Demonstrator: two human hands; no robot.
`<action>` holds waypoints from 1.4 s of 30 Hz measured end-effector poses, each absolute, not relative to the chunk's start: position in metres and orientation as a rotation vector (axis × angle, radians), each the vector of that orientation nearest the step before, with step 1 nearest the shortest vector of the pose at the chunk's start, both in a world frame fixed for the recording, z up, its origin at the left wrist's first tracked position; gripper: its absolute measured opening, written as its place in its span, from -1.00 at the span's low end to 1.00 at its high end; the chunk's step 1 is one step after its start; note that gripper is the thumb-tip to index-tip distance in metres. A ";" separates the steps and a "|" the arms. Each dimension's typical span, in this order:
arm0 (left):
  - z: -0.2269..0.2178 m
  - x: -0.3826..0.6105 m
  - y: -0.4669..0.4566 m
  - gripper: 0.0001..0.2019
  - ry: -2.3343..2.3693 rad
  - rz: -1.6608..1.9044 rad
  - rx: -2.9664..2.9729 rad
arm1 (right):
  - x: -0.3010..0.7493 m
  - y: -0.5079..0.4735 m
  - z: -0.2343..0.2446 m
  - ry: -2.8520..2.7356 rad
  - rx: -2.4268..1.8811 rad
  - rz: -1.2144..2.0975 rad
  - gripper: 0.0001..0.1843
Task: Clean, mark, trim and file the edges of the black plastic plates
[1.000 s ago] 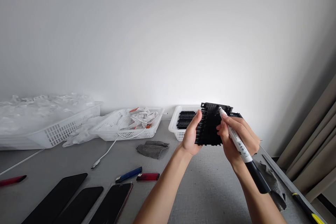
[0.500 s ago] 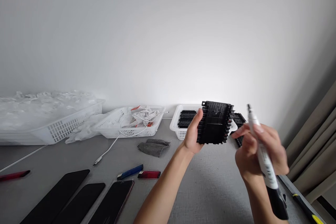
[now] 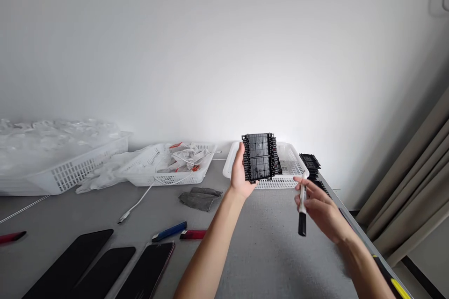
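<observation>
Seemingly between steps, the left hand (image 3: 239,173) had its grip clamped on a black plastic part (image 3: 260,156) above the white basket (image 3: 293,168). The right hand (image 3: 321,208) had its grip pinched on a marker (image 3: 302,210), clear of the part, over the desk (image 3: 266,247).

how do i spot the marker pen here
On the grey table, find the rightmost white basket. Just in front of it, the right hand holds the marker pen upright. It is slim and white with a black lower end, unlike the wide ribbed black block in the left hand.
</observation>
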State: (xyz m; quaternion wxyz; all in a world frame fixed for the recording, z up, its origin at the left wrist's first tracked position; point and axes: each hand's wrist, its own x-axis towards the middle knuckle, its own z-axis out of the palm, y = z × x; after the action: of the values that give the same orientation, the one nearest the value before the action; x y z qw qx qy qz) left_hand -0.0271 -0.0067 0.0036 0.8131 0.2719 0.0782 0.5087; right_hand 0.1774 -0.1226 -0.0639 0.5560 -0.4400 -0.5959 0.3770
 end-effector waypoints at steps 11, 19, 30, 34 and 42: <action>0.002 -0.034 -0.008 -0.41 0.109 1.083 0.614 | 0.174 -0.138 -0.212 -1.359 -2.059 0.461 -0.46; 0.000 -0.050 -0.006 -0.30 0.043 0.967 0.586 | 0.174 -0.144 -0.222 -1.368 -2.247 0.247 -0.45; -0.050 -0.045 -0.068 -0.22 0.203 0.259 0.784 | 0.157 -0.131 -0.022 -1.667 -1.291 0.569 -0.56; -0.056 -0.051 -0.071 -0.22 0.217 0.198 0.710 | 0.148 -0.123 -0.006 -1.714 -1.216 0.780 -0.60; -0.030 -0.084 -0.038 -0.35 0.201 0.347 0.807 | 0.157 -0.083 -0.035 -1.395 -1.198 0.998 -0.55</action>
State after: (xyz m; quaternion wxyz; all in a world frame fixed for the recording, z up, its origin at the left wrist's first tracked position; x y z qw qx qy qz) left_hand -0.0841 -0.0384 -0.0299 0.9002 0.3900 0.0970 0.1676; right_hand 0.1567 -0.0832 -0.0349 0.5010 -0.4957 -0.5770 0.4127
